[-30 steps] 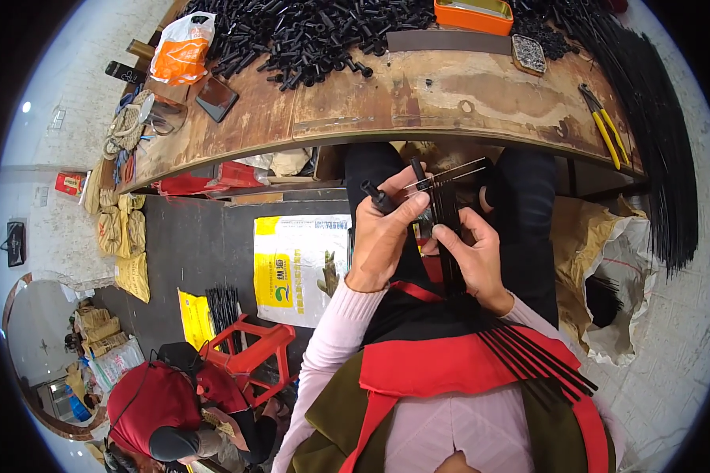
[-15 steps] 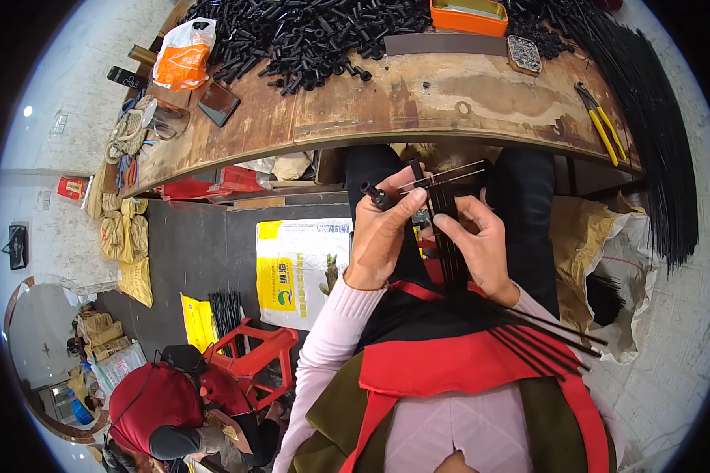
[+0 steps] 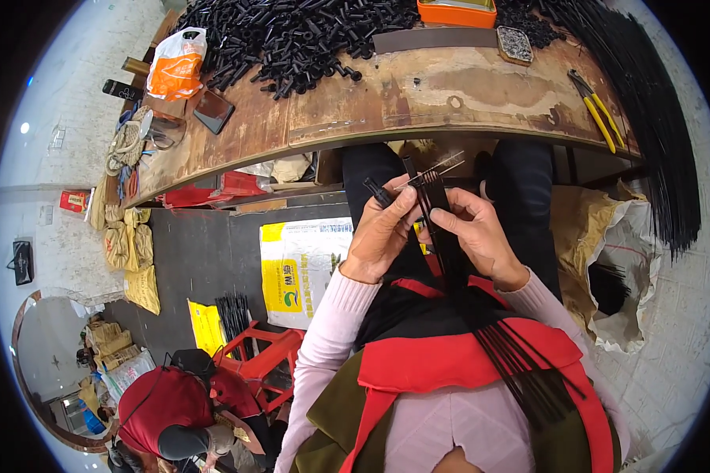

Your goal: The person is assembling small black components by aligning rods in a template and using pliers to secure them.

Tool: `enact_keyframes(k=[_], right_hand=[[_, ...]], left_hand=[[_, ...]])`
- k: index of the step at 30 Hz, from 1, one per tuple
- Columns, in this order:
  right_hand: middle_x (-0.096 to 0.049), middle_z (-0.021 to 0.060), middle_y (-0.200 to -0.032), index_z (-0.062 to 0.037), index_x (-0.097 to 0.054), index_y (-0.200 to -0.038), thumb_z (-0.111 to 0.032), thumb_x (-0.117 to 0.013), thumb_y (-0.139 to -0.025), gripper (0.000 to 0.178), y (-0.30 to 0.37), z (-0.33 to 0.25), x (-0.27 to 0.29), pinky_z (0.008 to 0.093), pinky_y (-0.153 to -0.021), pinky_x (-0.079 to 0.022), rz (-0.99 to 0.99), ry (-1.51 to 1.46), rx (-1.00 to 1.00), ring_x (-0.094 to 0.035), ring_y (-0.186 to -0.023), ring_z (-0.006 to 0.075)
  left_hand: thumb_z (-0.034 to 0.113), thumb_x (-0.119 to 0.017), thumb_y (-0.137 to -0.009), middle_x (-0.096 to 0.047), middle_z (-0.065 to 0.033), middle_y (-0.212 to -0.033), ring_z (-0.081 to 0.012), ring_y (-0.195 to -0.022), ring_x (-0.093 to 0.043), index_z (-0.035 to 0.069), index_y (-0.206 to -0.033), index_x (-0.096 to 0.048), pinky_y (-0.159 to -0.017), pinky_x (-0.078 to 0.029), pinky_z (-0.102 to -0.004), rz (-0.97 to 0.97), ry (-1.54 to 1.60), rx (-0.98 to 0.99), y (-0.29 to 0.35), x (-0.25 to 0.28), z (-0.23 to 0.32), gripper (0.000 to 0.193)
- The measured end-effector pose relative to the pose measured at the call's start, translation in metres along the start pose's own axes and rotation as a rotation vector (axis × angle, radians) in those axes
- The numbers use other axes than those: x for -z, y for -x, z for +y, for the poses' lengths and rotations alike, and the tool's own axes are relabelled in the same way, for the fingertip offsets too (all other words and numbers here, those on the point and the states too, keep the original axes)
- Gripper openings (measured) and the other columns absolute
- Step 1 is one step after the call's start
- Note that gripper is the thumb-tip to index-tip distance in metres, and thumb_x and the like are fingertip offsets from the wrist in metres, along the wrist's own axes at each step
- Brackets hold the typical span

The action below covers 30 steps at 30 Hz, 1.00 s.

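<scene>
Gripping a black tube (image 3: 377, 191), your left hand (image 3: 379, 236) hides part of it; right hand (image 3: 476, 232) pinches black strips (image 3: 451, 272), rear contact unclear. Stained wooden bench (image 3: 331, 118), dark floor (image 3: 189, 252).

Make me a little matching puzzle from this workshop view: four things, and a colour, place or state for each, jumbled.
Column one
1. Left hand
2. Pliers
3. Plastic bag
4. Stool

Column two
A. White and orange
B. Red all over
C. Holding a stubby black tube
D. Yellow-handled, towards the right of the table

Pairs: 1-C, 2-D, 3-A, 4-B
</scene>
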State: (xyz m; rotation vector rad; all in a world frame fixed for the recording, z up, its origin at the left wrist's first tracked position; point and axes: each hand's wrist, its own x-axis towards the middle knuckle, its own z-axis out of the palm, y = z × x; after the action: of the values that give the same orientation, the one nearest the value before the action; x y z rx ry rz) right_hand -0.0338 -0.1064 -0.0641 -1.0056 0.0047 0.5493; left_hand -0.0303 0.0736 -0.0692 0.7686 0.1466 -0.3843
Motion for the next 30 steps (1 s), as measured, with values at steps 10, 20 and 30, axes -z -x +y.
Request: enact_keyframes(k=[10,20,30], right_hand=[[-0.065,0.0102,-0.098,0.0034,-0.057,-0.117,-0.007,-0.062,-0.095,0.025,-0.008,-0.004,0.01,0.034,-0.079,-0.058,-0.152,-0.236,-0.155,-0.067,-0.084,0.0181],[-0.06,0.0074,-0.109,-0.0007,-0.048,-0.132,-0.009,-0.056,-0.098,0.036,-0.007,-0.003,0.004,0.0429,-0.089,-0.057,-0.162,0.0,-0.037,-0.062,-0.091,0.0156],[-0.058,0.0058,-0.115,-0.001,-0.046,-0.135,-0.01,-0.056,-0.098,0.04,-0.006,-0.009,0.004,0.0457,-0.09,-0.056,-0.204,-0.042,-0.032,-0.061,-0.092,0.0159]], left_hand=[[0.021,-0.06,-0.098,-0.066,-0.0073,-0.11,-0.0098,-0.07,-0.055,0.005,-0.128,-0.055,-0.06,-0.052,-0.0277,0.006,-0.035,0.063,0.006,-0.008,0.005,0.034],[0.039,-0.054,-0.099,-0.05,-0.0157,-0.141,-0.0256,-0.135,-0.044,0.001,-0.13,-0.052,-0.107,-0.037,-0.0384,-0.064,-0.453,-0.368,-0.03,-0.037,0.057,0.05],[0.027,-0.068,-0.092,-0.06,-0.0153,-0.128,-0.021,-0.121,-0.055,0.0,-0.13,-0.055,-0.099,-0.046,-0.0316,-0.259,-0.269,0.043,-0.027,-0.013,0.058,0.049]])
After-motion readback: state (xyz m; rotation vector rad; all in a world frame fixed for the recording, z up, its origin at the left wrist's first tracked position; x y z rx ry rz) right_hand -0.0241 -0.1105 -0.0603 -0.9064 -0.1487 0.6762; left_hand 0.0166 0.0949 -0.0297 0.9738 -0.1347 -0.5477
